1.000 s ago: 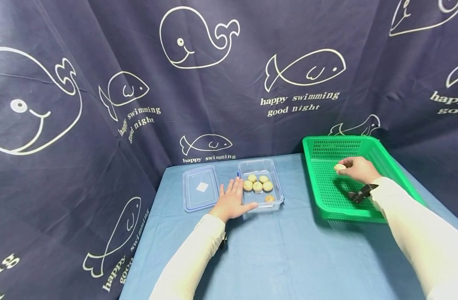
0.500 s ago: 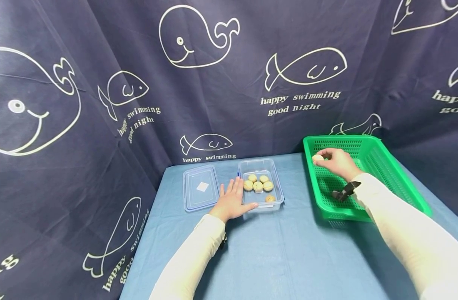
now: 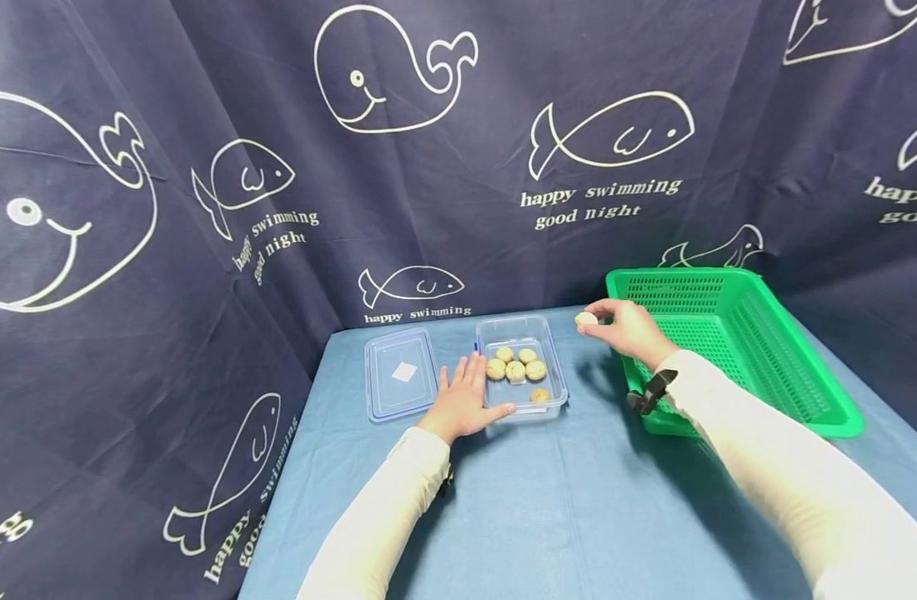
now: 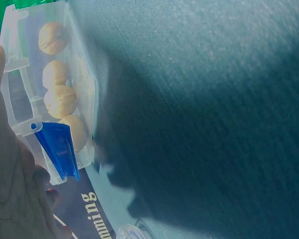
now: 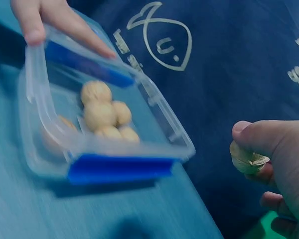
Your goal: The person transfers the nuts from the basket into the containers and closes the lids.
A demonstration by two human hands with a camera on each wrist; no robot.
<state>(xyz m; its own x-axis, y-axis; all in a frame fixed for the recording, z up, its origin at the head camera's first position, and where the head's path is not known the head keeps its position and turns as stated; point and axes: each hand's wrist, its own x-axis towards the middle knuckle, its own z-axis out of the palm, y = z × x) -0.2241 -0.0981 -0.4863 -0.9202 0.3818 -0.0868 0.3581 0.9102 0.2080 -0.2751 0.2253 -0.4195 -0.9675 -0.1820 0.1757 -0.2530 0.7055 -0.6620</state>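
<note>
A clear plastic container (image 3: 559, 367) with blue clips stands on the table, several pale walnuts (image 3: 515, 371) inside it. My left hand (image 3: 462, 402) rests on its left rim, fingers spread. Between thumb and fingers, my right hand (image 3: 633, 329) pinches another walnut (image 3: 586, 319), held up in the air right of the container. In the right wrist view a seam shows on that held walnut (image 5: 244, 158). Seen in the left wrist view, a blue clip (image 4: 60, 149) hangs open by the left hand, and walnuts (image 4: 60, 101) show through the container wall.
The container's flat lid (image 3: 387, 387) with a white label lies to the left. At the right stands a green perforated basket (image 3: 754, 362), partly under the right forearm. A dark printed curtain (image 3: 443, 208) hangs behind the blue-covered table (image 3: 518, 517).
My right hand has carried the pinched walnut leftward out of the basket, past its left rim toward the container. The left hand has stayed in place.
</note>
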